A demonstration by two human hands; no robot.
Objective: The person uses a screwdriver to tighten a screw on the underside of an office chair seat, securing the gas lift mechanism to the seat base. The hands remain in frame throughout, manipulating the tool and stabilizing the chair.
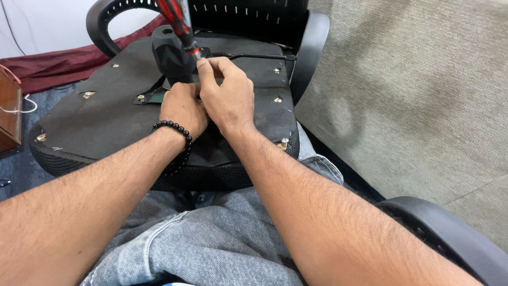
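Screwdriver (179,24) stands upright on the upturned seat (106,114), your right hand (228,95) pinching its shaft to steady the tip; left hand (182,108) curled shut just beside, bracing.

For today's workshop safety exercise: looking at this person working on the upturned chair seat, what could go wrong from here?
The screwdriver stands tilted beside the right hand's fingertips, so it might slip and jab the left hand close below. The seat base rests on the lap and could shift. The raised bolt might scrape the forearm.
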